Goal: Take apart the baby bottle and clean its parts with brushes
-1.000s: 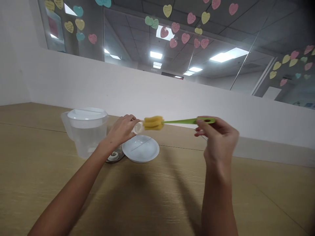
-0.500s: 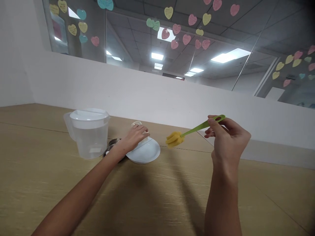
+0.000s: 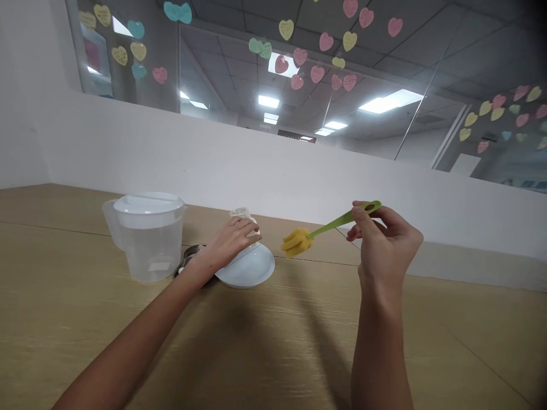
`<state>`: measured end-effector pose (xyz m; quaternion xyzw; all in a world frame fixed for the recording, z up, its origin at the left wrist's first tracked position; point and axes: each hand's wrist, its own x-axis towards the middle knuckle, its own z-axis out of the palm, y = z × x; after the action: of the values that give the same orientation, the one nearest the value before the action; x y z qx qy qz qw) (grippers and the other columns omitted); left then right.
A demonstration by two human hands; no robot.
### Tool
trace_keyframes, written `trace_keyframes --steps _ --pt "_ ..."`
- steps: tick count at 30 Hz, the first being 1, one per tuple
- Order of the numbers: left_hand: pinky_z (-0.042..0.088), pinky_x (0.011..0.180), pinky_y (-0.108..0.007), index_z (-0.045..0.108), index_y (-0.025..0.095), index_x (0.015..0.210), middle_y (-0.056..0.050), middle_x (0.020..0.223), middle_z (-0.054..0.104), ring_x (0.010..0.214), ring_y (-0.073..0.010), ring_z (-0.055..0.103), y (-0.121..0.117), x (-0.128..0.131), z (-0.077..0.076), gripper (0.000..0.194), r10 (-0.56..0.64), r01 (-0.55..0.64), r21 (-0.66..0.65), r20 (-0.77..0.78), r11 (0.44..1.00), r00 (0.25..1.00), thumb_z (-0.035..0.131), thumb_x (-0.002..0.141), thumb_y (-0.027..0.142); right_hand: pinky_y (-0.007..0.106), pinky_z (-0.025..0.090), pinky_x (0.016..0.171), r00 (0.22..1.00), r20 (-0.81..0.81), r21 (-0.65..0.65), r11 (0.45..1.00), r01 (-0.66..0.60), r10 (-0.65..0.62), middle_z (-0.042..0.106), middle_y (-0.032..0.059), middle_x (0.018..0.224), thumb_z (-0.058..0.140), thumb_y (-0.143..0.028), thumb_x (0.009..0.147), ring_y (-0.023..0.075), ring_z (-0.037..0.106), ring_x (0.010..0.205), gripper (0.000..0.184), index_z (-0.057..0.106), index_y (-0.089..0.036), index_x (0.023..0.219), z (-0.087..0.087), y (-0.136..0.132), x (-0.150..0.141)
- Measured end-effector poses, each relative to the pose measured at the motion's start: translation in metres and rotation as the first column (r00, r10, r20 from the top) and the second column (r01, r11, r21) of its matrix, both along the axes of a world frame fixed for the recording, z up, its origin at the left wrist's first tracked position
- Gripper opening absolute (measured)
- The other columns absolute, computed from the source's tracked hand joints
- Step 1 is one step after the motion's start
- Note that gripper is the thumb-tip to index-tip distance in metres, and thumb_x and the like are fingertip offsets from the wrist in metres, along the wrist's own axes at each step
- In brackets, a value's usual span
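My right hand (image 3: 384,242) grips a sponge brush (image 3: 331,228) by its green handle, above the table. The brush's yellow sponge head points left and hangs in the air, to the right of the white plate (image 3: 247,272). Over the far left part of the plate, the fingers of my left hand (image 3: 231,239) curl around a clear glass (image 3: 240,212). Much of the glass is hidden behind the hand. Partly covered by my left wrist is a shiny metal dish (image 3: 183,266), left of the plate.
A clear plastic pitcher (image 3: 150,245) with a white lid stands on the wooden table (image 3: 273,341), left of the dish. Behind the table runs a low white wall (image 3: 239,165) below a window with heart-shaped notes.
The view has shifted slightly, so most things appear a little further left. More of the glass's top shows above my left hand. My right hand keeps holding the brush.
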<state>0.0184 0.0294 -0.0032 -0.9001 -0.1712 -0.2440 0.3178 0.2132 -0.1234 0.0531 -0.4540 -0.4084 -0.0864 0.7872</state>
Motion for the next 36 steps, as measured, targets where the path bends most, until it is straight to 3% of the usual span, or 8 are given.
trace_keyframes --steps 4,11,16,22,28,32,36 --pt "0.036 0.086 -0.034 0.061 0.023 0.104 -0.005 0.109 0.058 0.104 -0.0195 0.049 0.001 -0.003 0.0 0.037 0.006 -0.006 0.023 0.005 1.0 1.0 0.044 0.081 0.0 0.023 0.038 0.038 1.0 0.005 0.04 0.999 0.02 -0.02 0.064 0.0021 0.081 0.064 -0.024 0.067 0.0039 0.042 0.04 0.009 0.065 -0.015 0.07 0.0 0.0 -0.002" --pt "0.037 0.085 -0.036 0.057 0.02 0.108 -0.007 0.109 0.058 0.102 -0.0206 0.05 -0.001 -0.008 0.006 0.047 -0.005 -0.003 0.082 0.091 0.997 0.996 0.035 0.077 -0.007 0.023 0.038 0.039 1.0 0.015 0.001 1.0 -0.005 0.005 0.064 0.0018 0.08 0.064 -0.025 0.067 0.0044 0.042 0.039 0.01 0.064 -0.016 0.069 0.0 0.001 -0.003" --pt "0.038 0.083 -0.037 0.055 0.018 0.11 -0.009 0.109 0.057 0.1 -0.0225 0.049 -0.006 -0.012 0.013 0.054 -0.008 0.001 0.052 0.124 0.999 0.992 0.037 0.068 -0.01 0.024 0.038 0.04 0.999 0.038 -0.005 1.0 0.008 -0.007 0.064 0.0025 0.082 0.064 -0.026 0.068 0.0047 0.043 0.041 0.011 0.063 -0.015 0.067 0.0 0.0 -0.005" --pt "0.04 0.086 -0.036 0.051 0.017 0.115 -0.009 0.112 0.053 0.102 -0.0229 0.047 -0.008 -0.014 0.014 0.055 0.039 -0.022 -0.113 0.15 0.993 0.988 0.049 0.064 -0.001 0.024 0.039 0.041 0.998 0.056 -0.012 1.0 0.024 -0.023 0.065 0.0034 0.083 0.063 -0.027 0.069 0.0054 0.043 0.042 0.011 0.064 -0.015 0.069 0.0 -0.001 -0.007" --pt "0.042 0.08 -0.033 0.054 0.017 0.11 -0.009 0.103 0.054 0.094 -0.022 0.05 -0.006 -0.015 0.012 0.041 0.13 -0.085 -0.257 0.166 0.963 0.978 0.053 0.069 0.013 0.024 0.038 0.042 0.997 0.075 -0.052 0.998 0.029 -0.025 0.064 0.003 0.083 0.063 -0.027 0.07 0.0054 0.043 0.042 0.012 0.064 -0.016 0.069 0.0 -0.001 -0.008" --pt "0.043 0.075 -0.031 0.057 0.02 0.104 -0.006 0.1 0.055 0.094 -0.0213 0.052 -0.006 -0.017 0.012 0.033 0.161 -0.058 -0.412 0.219 0.909 0.962 0.056 0.071 0.025 0.024 0.038 0.042 0.995 0.093 -0.085 0.996 0.03 -0.022 0.065 0.0033 0.084 0.062 -0.028 0.071 0.0056 0.043 0.043 0.013 0.062 -0.015 0.067 0.0 -0.001 -0.007" --pt "0.043 0.079 -0.031 0.058 0.02 0.108 -0.005 0.103 0.057 0.093 -0.0214 0.054 -0.011 -0.015 0.015 0.044 0.174 0.008 -0.543 0.283 0.84 0.943 0.061 0.069 0.04 0.024 0.038 0.042 0.994 0.11 -0.102 0.994 0.041 -0.03 0.065 0.0038 0.084 0.061 -0.028 0.071 0.0059 0.043 0.043 0.013 0.063 -0.015 0.069 -0.001 0.0 -0.007"
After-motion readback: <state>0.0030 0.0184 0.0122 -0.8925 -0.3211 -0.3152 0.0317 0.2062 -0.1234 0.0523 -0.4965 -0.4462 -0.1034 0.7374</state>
